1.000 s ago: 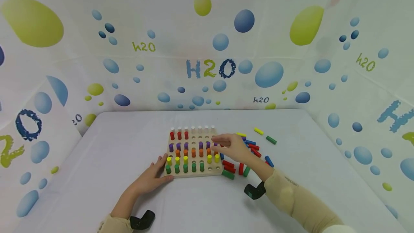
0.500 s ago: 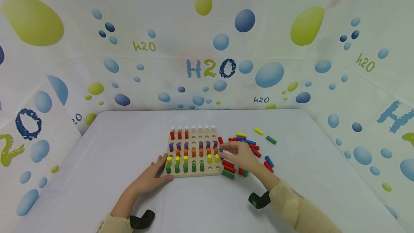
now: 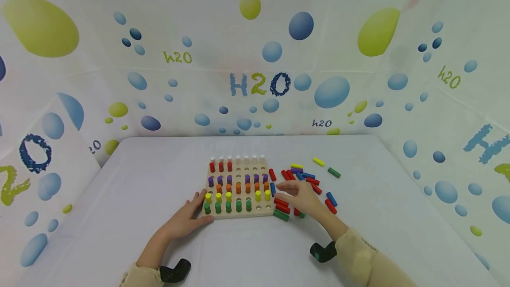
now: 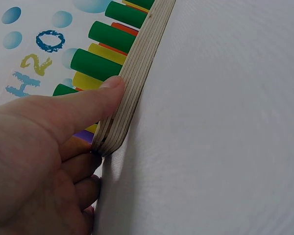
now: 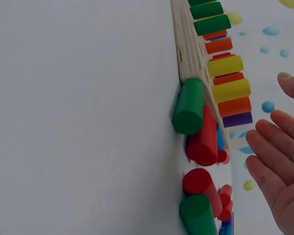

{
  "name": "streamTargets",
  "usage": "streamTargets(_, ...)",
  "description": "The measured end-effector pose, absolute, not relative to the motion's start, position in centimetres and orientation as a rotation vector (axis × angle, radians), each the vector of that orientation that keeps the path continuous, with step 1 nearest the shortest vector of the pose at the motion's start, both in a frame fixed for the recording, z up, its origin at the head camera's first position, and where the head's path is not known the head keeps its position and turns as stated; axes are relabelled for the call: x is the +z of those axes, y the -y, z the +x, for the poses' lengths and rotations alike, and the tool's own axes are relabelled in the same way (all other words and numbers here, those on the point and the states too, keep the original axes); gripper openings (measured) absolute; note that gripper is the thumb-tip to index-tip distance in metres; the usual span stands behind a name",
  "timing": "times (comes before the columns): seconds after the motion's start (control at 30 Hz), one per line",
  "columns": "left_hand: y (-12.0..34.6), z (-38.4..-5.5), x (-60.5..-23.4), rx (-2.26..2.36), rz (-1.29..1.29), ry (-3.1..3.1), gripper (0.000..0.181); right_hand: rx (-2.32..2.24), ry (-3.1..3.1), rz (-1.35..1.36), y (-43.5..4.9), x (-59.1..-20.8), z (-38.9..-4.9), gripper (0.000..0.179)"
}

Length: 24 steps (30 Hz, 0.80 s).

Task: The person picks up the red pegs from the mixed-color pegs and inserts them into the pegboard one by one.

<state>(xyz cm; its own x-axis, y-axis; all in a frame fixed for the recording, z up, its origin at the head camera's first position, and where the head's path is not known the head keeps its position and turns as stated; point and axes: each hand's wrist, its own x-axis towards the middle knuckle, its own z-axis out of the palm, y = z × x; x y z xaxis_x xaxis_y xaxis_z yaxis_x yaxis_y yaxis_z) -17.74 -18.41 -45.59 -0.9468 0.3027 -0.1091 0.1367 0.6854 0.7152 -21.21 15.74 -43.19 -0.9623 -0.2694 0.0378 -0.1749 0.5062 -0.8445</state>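
Note:
A wooden pegboard [image 3: 239, 216] lies on the white table, with rows of upright pegs in white, red, purple, orange, yellow and green. At its near left corner my left hand [image 3: 181, 223] holds it, the thumb [image 4: 100, 100] pressed on the front edge and the other fingers round the side. Just off the board's right edge, my right hand [image 3: 300, 196] hovers over loose pegs, its fingers apart and nothing between them. A blue peg [image 3: 272, 189] lies between the fingertips and the board. The right wrist view shows the same hand's open palm [image 5: 289, 196].
Loose pegs lie scattered right of the board, among them a green peg [image 3: 280, 215] by its near right corner and a red peg [image 3: 272, 174] farther back. A yellow peg [image 3: 318, 161] and another green peg [image 3: 334, 172] lie farthest out. A patterned cloth [image 3: 215, 25] hangs behind the table.
My right hand has moved from over the board's right side to the right and slightly nearer, uncovering purple and orange pegs at the row ends. My left hand has stayed in place.

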Motion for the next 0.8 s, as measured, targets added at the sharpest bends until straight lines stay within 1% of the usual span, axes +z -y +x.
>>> streamTargets(0.3,18.3,-17.6,-45.4,1.116,0.338,-2.675,0.089,-1.458,-2.650,-0.404,-16.2,-44.1,-21.2,0.035)
streamTargets(0.8,18.3,-17.6,-45.4,1.110,0.329,-2.675,0.089,-1.415,-2.668,-0.383,-16.1,-45.1,-21.5,0.024)
